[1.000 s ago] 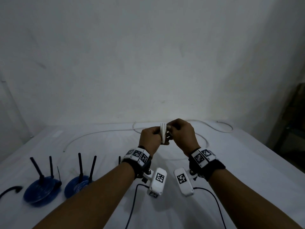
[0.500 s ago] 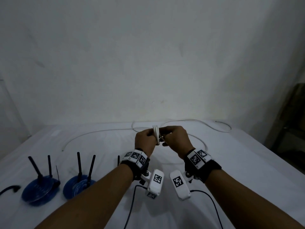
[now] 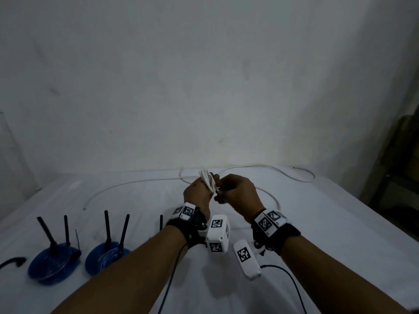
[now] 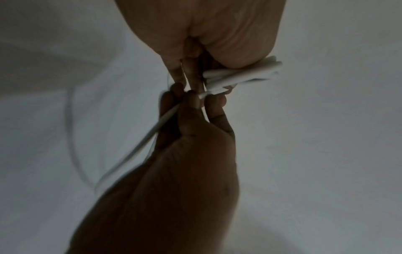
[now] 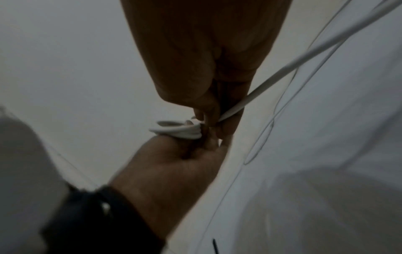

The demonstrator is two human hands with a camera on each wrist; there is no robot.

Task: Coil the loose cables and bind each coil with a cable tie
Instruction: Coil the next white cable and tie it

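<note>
Dim room, bare white wall point(image 3: 204, 75), white-sheeted table point(image 3: 340, 223).

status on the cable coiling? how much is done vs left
Done: two blue coils sit on the sheet at left; whether they are tied I cannot tell. In hand: the left hand grips a small white coil while the right hand feeds the white cable into it. Left: most of that cable lies loose, no tie on its coil.

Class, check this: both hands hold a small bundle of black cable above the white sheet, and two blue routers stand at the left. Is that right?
One slip: the cable bundle is white, not black, as the head view shows. The left hand and right hand do hold it above the sheet, with two blue routers at the left.
</note>
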